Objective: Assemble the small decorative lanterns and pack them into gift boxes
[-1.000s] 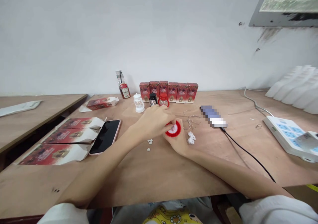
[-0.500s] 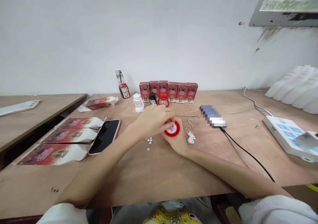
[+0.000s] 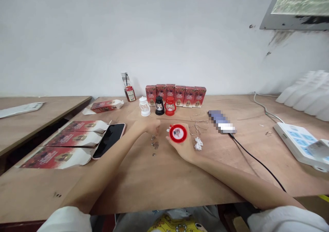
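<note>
My right hand lies palm up on the wooden table and holds a round red lantern base with its underside showing. My left hand rests to the left of it, fingers curled down over several small button batteries on the table; I cannot make out whether it pinches one. Behind stand three small lanterns: white, black and red.
A row of red boxes lines the wall. Flat red cartons and a black phone lie at left. Wire handles, small white parts, a blurred device with cable and a white power strip sit at right.
My left hand has left the red base and moved left and down to the batteries. The base now shows fully in my right hand, and the three lanterns are uncovered.
</note>
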`<state>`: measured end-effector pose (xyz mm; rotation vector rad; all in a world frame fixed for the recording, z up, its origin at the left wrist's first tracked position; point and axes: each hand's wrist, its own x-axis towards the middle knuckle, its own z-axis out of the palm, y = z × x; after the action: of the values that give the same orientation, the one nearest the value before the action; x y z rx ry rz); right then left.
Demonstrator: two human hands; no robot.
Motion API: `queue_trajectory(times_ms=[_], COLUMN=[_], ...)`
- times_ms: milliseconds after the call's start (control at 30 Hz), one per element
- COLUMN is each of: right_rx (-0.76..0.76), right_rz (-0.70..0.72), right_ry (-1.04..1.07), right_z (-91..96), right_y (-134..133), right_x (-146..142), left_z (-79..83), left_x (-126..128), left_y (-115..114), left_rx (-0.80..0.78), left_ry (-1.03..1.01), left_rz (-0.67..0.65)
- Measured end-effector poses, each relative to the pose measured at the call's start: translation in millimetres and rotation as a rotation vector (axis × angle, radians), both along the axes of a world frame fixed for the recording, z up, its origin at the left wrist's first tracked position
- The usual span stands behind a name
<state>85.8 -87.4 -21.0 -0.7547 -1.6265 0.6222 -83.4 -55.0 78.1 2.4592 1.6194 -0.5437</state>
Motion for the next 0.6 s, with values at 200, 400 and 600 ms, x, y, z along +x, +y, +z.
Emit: queue_trajectory(times_ms=[200, 400, 600], right_rx=[0.011, 0.0, 0.016], right_rz=[0.009, 0.023, 0.025], right_ry=[-0.006, -0.002, -0.008], right_z=[1.0, 3.8, 3.9], right_y=[0, -2, -2], right_x=[0, 0, 0], left_z=[-17.7, -21.3, -17.1], left_x=[0, -3, 0], left_y=[12, 15, 11], left_rx=[-0.059, 0.039, 0.008], left_ry=[-0.002, 0.056, 0.106], left_rz=[-0.027, 0.033, 0.055])
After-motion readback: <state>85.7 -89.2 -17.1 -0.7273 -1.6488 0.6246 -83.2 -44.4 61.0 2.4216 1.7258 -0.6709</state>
